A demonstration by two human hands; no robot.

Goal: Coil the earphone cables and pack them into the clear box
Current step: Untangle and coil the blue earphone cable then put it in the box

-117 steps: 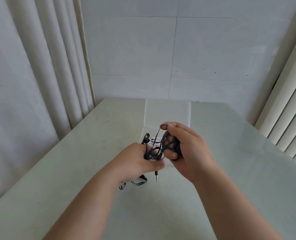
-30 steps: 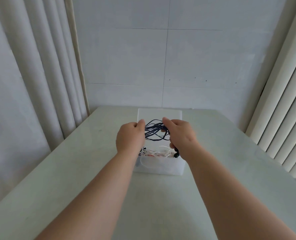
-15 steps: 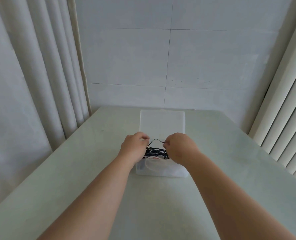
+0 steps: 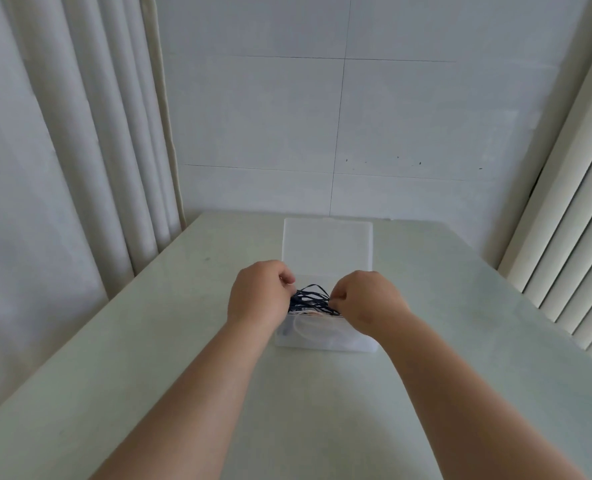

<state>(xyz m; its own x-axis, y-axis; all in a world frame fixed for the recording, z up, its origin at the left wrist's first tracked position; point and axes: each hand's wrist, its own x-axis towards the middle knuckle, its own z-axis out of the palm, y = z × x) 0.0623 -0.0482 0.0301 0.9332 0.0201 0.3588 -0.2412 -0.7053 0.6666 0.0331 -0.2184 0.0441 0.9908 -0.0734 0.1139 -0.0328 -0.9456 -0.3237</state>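
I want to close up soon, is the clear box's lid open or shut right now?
Open. The lid stands up behind the clear box, and loops of dark blue earphone cable rise above the rim between both hands.

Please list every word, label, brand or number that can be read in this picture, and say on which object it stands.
None: no text can be read.
The clear box, its open lid, the dark cable and the table show no print.
The dark specks on the wall are marks, not letters.
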